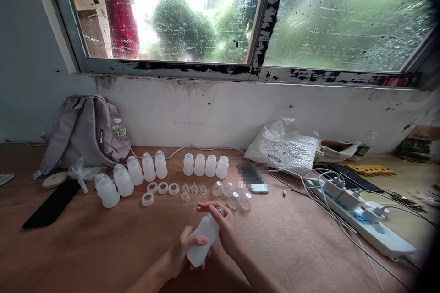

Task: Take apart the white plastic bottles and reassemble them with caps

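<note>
- My left hand wraps around a white bottle, tilted above the near side of a brown table; my right hand closes thumb and fingers round its top.
- A wet window tops the stained wall behind.
- Five domed bottles and four uncapped bottles stand near loose rings.
- A grey backpack's side pocket holds a drink bottle.

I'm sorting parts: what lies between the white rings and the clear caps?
Four small translucent teats lie between the white rings and the clear caps, as the head view shows.
</note>
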A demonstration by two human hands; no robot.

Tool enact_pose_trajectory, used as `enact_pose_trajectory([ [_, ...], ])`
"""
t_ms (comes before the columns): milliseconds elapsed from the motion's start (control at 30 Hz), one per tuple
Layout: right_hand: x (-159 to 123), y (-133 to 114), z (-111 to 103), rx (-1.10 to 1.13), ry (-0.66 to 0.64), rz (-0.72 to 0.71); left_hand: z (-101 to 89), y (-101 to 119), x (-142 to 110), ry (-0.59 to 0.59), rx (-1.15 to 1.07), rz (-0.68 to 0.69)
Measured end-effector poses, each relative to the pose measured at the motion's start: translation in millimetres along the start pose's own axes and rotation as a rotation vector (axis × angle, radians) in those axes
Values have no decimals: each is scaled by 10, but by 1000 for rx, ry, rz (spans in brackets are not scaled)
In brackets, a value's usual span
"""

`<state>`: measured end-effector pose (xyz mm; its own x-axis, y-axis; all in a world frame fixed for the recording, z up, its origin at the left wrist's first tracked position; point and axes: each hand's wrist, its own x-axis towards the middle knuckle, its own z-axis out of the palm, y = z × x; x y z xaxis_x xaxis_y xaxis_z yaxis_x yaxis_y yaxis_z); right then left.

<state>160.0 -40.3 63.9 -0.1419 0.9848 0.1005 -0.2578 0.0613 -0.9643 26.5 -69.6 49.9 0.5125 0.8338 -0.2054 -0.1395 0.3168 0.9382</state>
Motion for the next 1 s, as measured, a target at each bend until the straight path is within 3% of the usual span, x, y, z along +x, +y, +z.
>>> enact_pose_trajectory([
  [67,36,-14,-50,-21,-71,-50,-49,-18,6,-89,-217,-67],
  [167,124,35,-137,-58,-29,-84,-148,8,2,-82,-337,-4],
  [300,195,121,-190,-89,50,-40,-216,90,-13,-44,-262,101],
  [467,169,89,-176,37,86,-76,-170,130,3,34,-128,1],
  [667,191,9,-252,27,122,-71,-135,111,25,102,-74,-77],
  [900,220,-13,-326,41,117,-63,-164,144,30,29,0,35],
  [1000,225,-13,-340,100,109,-42,-182,169,10,-22,-4,17],
])
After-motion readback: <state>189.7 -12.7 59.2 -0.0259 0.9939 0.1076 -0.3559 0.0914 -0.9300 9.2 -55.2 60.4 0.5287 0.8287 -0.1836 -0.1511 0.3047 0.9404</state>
